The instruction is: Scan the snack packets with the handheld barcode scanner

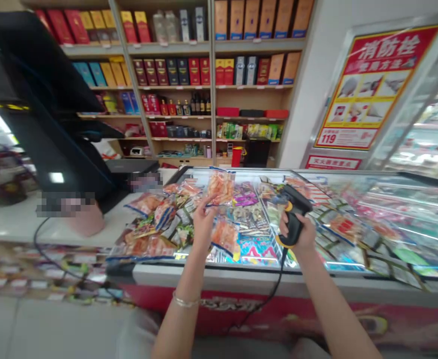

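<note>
Above the glass-topped freezer (155, 274), the left hand (204, 215) is gripping a clear packet (221, 185) of orange-coloured food near its lower left, with most of the bag sitting beyond the fingertips. From where I'm standing, it is looking light: thin film around lumpy contents, so I'm guessing it would be sagging or folding with only a corner being held, and the shiny plastic is probably making it slippery. Its flat border is offering a sure pinch, I'm thinking, with the palm best supporting the filled middle; squeezing hard would be risking crushed pieces, though how brittle they are I'm not able to tell. To the right of that grip, the right hand (305, 230) is wrapping around the handle of a black-and-yellow scanner (295, 219), its head sitting above the fist and its cable (280, 276) hanging below. That tool is seeming stiff and rather heavier than the bag, with the handle giving the natural hold. Just to the near right of the left hand, another orange packet (225, 235) is lying on the freezer, and a heap of packets (159, 224) is spreading to the left of that hand.
</note>
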A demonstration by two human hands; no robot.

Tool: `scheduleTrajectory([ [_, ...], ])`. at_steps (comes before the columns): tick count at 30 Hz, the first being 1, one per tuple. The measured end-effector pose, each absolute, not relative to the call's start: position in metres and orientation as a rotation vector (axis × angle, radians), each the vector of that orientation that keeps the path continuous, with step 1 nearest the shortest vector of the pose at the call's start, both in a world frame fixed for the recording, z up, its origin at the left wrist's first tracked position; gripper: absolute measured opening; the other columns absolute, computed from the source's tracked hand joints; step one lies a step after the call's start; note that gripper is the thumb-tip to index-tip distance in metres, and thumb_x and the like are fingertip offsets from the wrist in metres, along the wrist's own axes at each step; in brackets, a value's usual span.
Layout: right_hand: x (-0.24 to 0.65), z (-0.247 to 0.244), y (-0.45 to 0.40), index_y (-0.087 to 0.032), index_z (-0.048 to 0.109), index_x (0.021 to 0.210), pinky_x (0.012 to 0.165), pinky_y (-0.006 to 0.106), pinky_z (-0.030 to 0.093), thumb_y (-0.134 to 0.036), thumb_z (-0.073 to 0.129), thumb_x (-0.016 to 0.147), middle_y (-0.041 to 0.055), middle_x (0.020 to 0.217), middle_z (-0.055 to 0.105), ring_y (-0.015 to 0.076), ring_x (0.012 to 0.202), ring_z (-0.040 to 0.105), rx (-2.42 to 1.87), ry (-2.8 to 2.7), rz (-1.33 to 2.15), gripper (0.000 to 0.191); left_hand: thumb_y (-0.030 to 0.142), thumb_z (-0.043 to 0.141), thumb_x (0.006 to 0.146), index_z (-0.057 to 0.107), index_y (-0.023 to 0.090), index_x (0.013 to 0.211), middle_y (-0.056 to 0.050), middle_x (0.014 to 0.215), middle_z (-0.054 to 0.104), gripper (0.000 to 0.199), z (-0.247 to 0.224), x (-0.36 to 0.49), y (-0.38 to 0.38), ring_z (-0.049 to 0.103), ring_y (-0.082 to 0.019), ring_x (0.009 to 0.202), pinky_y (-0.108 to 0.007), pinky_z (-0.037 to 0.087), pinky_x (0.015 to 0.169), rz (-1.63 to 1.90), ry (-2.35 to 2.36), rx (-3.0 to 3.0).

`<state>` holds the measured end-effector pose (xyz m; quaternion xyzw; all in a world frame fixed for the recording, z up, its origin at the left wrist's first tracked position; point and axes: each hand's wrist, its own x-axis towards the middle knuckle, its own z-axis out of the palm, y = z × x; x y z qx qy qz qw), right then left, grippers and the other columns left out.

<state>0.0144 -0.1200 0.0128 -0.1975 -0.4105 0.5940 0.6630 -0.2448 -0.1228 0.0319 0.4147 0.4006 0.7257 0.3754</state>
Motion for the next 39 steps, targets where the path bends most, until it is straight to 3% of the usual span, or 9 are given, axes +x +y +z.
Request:
scheduleTrajectory([
  [4,-0.055,0.010,-0.107,-0.021,0.054,0.082,0.034,0.022,0.032,-0.034,0.051,0.073,-0.0014,0.063,0.046,0.0092,0.040,0.038,-0.388,-0.953,1.463,0.016,0.025,0.060,0.075,0.063,0.022,0.118,-0.008,0.133,0.054,0.043,0.018,-0.294,-0.140,0.054,-0.025,0.116,-0.035,0.043,0.100,1.980,1.199,1.278],
  [7,-0.095,-0.006,-0.099,-0.019,0.053,0.077,0.034,0.023,0.032,-0.037,0.053,0.073,-0.0010,0.059,0.047,0.0100,0.039,0.038,-0.394,-1.007,1.608,0.018,0.028,0.065,0.073,0.058,0.022,0.124,-0.011,0.150,0.032,0.052,0.001,-0.315,-0.152,0.037,-0.031,0.134,-0.042,0.031,0.111,2.013,1.526,1.546],
  [10,-0.122,-0.026,-0.094,-0.019,0.052,0.071,0.036,0.024,0.034,-0.042,0.054,0.073,-0.0015,0.049,0.045,0.0115,0.037,0.039,-0.403,-1.085,1.771,0.023,0.031,0.065,0.075,0.049,0.019,0.134,-0.014,0.155,0.021,0.062,-0.020,-0.324,-0.161,0.017,-0.034,0.143,-0.052,0.015,0.116,1.849,1.955,1.928],
  [13,-0.134,-0.042,-0.092,-0.018,0.052,0.070,0.038,0.023,0.034,-0.044,0.052,0.076,-0.0012,0.046,0.045,0.0116,0.036,0.040,-0.395,-1.109,1.851,0.026,0.035,0.059,0.080,0.037,0.014,0.141,-0.017,0.156,0.015,0.068,-0.037,-0.326,-0.164,0.012,-0.034,0.144,-0.056,0.015,0.114,1.659,2.221,2.149],
  [20,-0.135,-0.046,-0.099,-0.019,0.055,0.069,0.041,0.024,0.036,-0.047,0.053,0.075,-0.0011,0.046,0.044,0.0116,0.038,0.039,-0.412,-1.097,1.896,0.029,0.036,0.058,0.080,0.021,0.012,0.148,-0.019,0.156,0.012,0.081,-0.043,-0.324,-0.159,0.011,-0.034,0.144,-0.056,0.019,0.114,1.519,2.236,2.293],
  [28,-0.135,-0.044,-0.101,-0.019,0.056,0.068,0.042,0.025,0.038,-0.047,0.052,0.075,-0.0007,0.045,0.044,0.0121,0.038,0.039,-0.409,-1.081,1.897,0.029,0.029,0.052,0.084,0.010,0.014,0.149,-0.018,0.155,0.015,0.079,-0.046,-0.326,-0.164,0.012,-0.031,0.144,-0.053,0.026,0.112,1.594,2.115,2.323],
  [39,-0.136,-0.038,-0.109,-0.017,0.055,0.069,0.038,0.023,0.037,-0.043,0.055,0.074,-0.0006,0.046,0.049,0.0109,0.035,0.041,-0.386,-1.054,1.779,0.026,0.023,0.053,0.084,0.014,0.012,0.148,-0.020,0.154,0.020,0.077,-0.046,-0.328,-0.162,0.015,-0.031,0.143,-0.051,0.028,0.111,1.624,2.057,2.410],
])
